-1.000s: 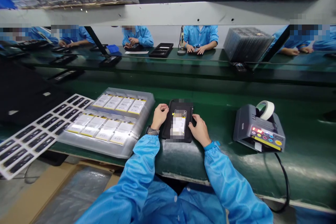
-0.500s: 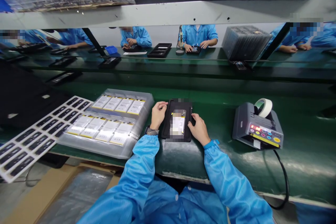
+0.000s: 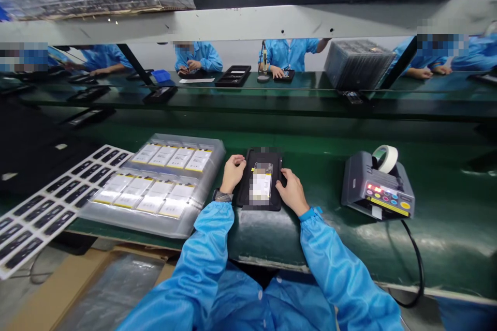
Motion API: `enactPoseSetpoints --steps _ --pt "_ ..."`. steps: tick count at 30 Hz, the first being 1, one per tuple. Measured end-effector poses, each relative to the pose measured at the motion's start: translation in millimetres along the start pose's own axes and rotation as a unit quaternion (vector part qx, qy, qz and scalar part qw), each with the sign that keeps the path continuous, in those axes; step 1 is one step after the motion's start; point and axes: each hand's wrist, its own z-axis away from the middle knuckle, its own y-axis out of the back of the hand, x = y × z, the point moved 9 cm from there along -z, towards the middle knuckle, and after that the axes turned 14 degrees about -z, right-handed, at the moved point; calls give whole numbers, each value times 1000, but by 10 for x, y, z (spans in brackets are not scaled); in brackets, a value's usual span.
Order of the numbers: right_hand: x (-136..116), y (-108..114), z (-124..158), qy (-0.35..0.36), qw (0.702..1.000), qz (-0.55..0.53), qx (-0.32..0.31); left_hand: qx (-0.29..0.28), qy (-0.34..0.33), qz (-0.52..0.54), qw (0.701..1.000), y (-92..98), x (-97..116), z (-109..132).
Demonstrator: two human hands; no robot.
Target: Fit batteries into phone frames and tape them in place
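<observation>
Head view: left hand point(image 3: 233, 174) and right hand point(image 3: 292, 192) flank black tray point(image 3: 244, 186), grips unclear; white labels point(image 3: 179, 156) illegible.

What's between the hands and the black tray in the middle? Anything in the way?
Nothing visible. The left hand is at the left edge of the black tray, the right hand at its right edge. The clear tray lies off left and the tape machine off right.

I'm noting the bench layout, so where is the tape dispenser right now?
In the head view, the tape dispenser sits on the green bench at the right, well to the right of the right hand and the black tray.
</observation>
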Motion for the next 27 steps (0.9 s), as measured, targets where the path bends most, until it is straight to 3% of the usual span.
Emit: enactPoseSetpoints --steps 27 --pt "-13 8 7 -12 1000 -2 -7 30 28 32 999 41 -72 -4"
